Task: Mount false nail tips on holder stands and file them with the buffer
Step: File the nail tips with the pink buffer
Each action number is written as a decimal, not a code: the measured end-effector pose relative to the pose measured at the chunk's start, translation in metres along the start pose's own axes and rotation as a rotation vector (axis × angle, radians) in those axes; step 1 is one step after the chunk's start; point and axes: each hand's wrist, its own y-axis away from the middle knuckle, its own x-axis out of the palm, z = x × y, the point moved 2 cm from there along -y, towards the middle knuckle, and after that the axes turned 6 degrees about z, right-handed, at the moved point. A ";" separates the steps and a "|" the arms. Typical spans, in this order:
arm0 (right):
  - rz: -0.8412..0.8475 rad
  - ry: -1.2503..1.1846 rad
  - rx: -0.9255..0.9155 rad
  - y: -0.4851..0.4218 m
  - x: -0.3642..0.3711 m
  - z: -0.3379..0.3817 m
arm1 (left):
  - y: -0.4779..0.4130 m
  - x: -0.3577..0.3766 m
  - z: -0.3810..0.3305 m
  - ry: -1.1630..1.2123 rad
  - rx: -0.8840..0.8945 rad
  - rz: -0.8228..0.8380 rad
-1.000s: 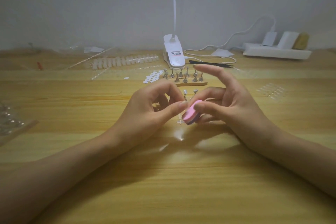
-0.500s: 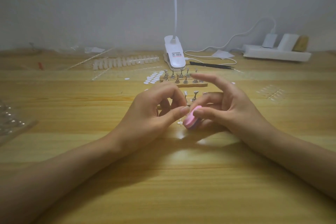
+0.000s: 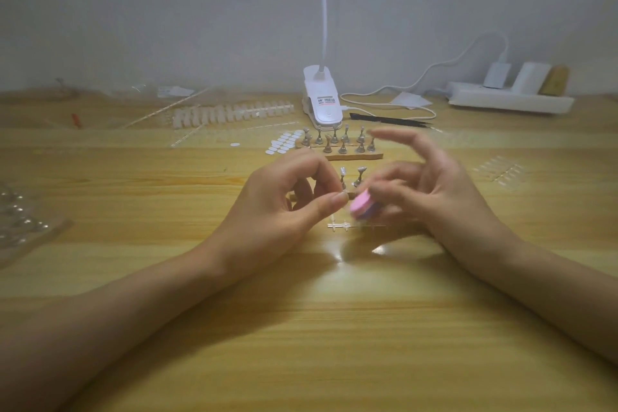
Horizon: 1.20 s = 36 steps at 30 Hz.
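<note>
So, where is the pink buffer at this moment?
In the head view, the pink buffer is near the centre, pinched by the right hand, close beside the left hand and in front of two holder stands.

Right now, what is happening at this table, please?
A person works at the wooden table. The right hand holds a pink buffer against what seems to be a clear nail tip, which the left hand pinches. The right hand looks blurred, so it is probably rubbing. Two holder stands are just behind the hands.
</note>
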 end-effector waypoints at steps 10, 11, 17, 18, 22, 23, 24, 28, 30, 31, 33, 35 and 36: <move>-0.261 0.062 -0.114 -0.013 -0.040 0.006 | 0.000 0.000 -0.001 0.025 -0.016 0.014; -0.272 0.119 -0.100 -0.016 -0.049 0.005 | 0.000 0.000 -0.001 0.056 -0.031 0.015; -0.168 0.516 0.054 -0.022 -0.079 -0.011 | -0.002 -0.003 0.002 0.261 -0.090 0.026; -0.148 0.647 0.079 -0.022 -0.080 -0.013 | -0.002 -0.004 0.001 0.305 -0.088 0.023; -0.148 1.048 -0.171 -0.018 -0.064 0.000 | -0.003 -0.004 -0.003 0.390 -0.085 0.034; -0.097 0.978 -0.278 -0.016 -0.054 0.007 | -0.004 -0.004 -0.003 0.395 -0.083 0.032; -0.015 0.868 -0.360 -0.013 -0.042 0.013 | -0.004 -0.004 -0.003 0.396 -0.085 0.031; 0.204 0.700 -0.414 -0.003 -0.002 0.022 | -0.005 -0.004 -0.004 0.413 -0.088 0.051; 0.174 0.697 -0.415 -0.001 0.006 0.025 | -0.006 -0.003 -0.007 0.422 -0.085 0.079; 0.142 0.688 -0.419 0.000 0.007 0.026 | -0.007 -0.003 -0.009 0.425 -0.088 0.090; 0.085 0.688 -0.431 0.000 0.006 0.031 | -0.010 -0.003 -0.013 0.433 -0.106 0.097; 0.053 0.694 -0.440 -0.002 0.005 0.034 | -0.014 -0.005 -0.012 0.395 -0.157 0.082; 0.042 0.682 -0.436 -0.003 0.005 0.036 | -0.016 -0.006 -0.012 0.375 -0.183 0.074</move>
